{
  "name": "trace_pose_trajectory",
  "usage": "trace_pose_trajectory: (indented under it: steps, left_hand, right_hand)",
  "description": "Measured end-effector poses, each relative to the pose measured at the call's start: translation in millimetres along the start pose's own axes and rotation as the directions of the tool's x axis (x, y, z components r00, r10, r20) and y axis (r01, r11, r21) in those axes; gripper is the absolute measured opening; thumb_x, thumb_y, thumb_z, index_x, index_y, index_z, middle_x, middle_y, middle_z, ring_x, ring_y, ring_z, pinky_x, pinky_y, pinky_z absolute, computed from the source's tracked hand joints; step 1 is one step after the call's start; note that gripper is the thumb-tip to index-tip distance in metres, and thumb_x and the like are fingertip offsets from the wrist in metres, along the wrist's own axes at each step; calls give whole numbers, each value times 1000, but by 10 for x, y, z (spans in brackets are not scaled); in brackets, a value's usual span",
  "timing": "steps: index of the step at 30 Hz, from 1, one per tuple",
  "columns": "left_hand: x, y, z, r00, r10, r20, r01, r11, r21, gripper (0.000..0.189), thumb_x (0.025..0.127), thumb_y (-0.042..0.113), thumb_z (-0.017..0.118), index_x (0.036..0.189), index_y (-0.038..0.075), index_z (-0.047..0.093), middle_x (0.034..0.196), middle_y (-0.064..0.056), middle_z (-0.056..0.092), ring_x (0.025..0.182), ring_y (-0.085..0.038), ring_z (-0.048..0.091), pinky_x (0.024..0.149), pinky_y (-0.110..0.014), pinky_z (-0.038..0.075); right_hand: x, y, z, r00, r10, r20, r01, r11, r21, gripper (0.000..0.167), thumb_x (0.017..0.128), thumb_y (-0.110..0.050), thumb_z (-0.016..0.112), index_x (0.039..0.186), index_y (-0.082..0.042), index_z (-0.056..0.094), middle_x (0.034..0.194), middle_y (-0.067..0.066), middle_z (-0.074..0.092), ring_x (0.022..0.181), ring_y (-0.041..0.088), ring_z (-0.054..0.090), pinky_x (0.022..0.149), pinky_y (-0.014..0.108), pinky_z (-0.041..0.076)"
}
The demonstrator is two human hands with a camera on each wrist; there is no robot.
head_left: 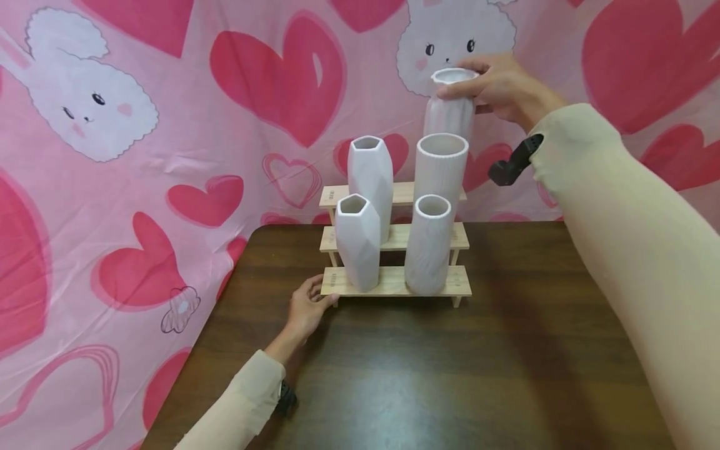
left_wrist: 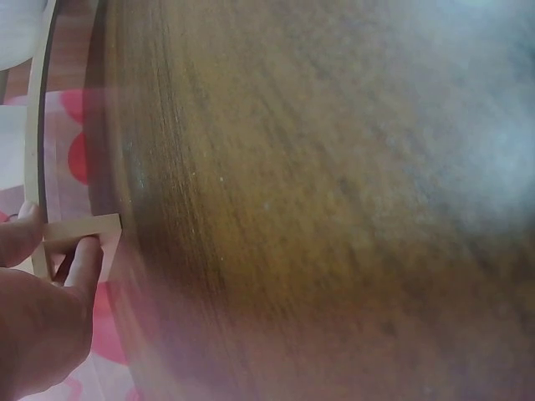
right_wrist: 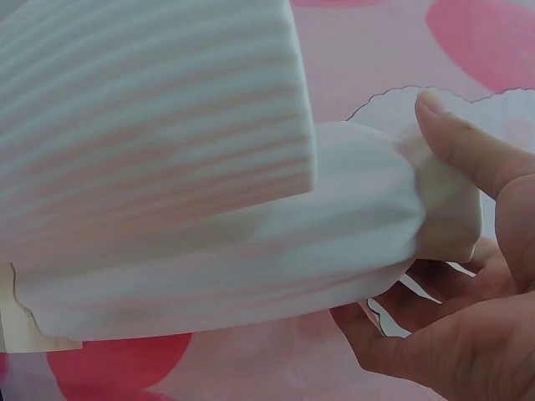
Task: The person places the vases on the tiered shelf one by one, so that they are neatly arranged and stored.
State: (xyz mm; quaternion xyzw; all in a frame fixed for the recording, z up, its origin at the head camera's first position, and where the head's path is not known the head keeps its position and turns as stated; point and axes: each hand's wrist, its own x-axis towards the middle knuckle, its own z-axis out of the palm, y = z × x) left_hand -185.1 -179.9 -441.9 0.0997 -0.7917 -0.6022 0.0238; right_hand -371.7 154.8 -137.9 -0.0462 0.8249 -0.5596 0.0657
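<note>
My right hand (head_left: 503, 87) holds a white fluted vase (head_left: 450, 122) with a wavy rim by its neck, at the right of the stand's top tier. Thumb and fingers lie on opposite sides of that neck in the right wrist view. Low on the left, my left hand (head_left: 306, 309) grips the end of the bottom board of a three-tier wooden stand (head_left: 394, 281). The middle tier bears a faceted vase (head_left: 371, 169) and a ribbed vase (head_left: 441, 165). On the bottom tier stand another faceted vase (head_left: 358, 247) and a textured cylindrical vase (head_left: 427, 250).
The stand is on a dark wooden table (head_left: 394, 375), close to its back edge. Behind it hangs a pink cloth (head_left: 253, 112) with hearts and rabbits. In the right wrist view the ribbed vase (right_wrist: 159, 117) partly covers the fluted one.
</note>
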Motion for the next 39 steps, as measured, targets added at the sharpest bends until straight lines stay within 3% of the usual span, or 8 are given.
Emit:
trace_pose_trajectory:
  steps: [16, 27, 30, 34, 37, 39]
  left_hand:
    - [17, -41, -4, 1000, -5, -5, 5, 1000, 21, 56, 84, 8, 74, 135, 6, 51, 120, -14, 65, 114, -29, 60, 86, -34, 52]
    - [48, -31, 33, 1000, 1, 17, -1, 1000, 16, 56, 84, 7, 74, 135, 5, 51, 121, -15, 65, 113, -29, 61, 84, -32, 53]
    - [47, -43, 19, 1000, 5, 21, -5, 1000, 15, 56, 84, 7, 74, 135, 4, 50, 122, -15, 64, 112, -30, 61, 83, -32, 53]
    - [47, -37, -51, 999, 18, 31, -20, 999, 49, 55, 85, 9, 74, 135, 5, 51, 123, -16, 63, 112, -30, 61, 85, -33, 53]
    - [63, 30, -162, 996, 71, 48, -76, 989, 123, 52, 87, 14, 72, 135, 3, 51, 127, -17, 61, 115, -31, 59, 91, -38, 50]
    - [79, 111, -272, 992, 109, 67, -120, 971, 205, 53, 90, 19, 69, 137, 4, 49, 132, -17, 58, 120, -32, 55, 96, -43, 46]
  right_hand:
    - [-11, 78, 11, 996, -84, 19, 86, 992, -88, 76, 81, -41, 75, 146, -23, 41, 135, 3, 44, 113, 20, 45, 109, 46, 32]
    - [-139, 198, -79, 984, -178, 27, 181, 974, -139, 71, 84, -42, 70, 146, -22, 40, 134, 6, 45, 116, 22, 44, 111, 45, 30]
    - [-215, 221, -103, 984, -177, -3, 175, 974, -147, 76, 87, -42, 67, 151, -24, 31, 144, 8, 40, 123, 25, 43, 111, 44, 30]
    - [-361, 300, -179, 977, -185, -110, 170, 977, -128, 76, 94, -37, 60, 155, -24, 18, 157, 9, 26, 137, 23, 34, 113, 42, 26]
    - [-533, 499, -286, 962, -221, -161, 180, 955, -237, 73, 97, -38, 54, 156, -21, 14, 159, 9, 18, 144, 23, 21, 114, 47, 21]
    - [-664, 704, -365, 958, -248, -140, 186, 917, -353, 73, 98, -39, 51, 156, -17, 11, 160, 13, 14, 146, 28, 13, 115, 52, 14]
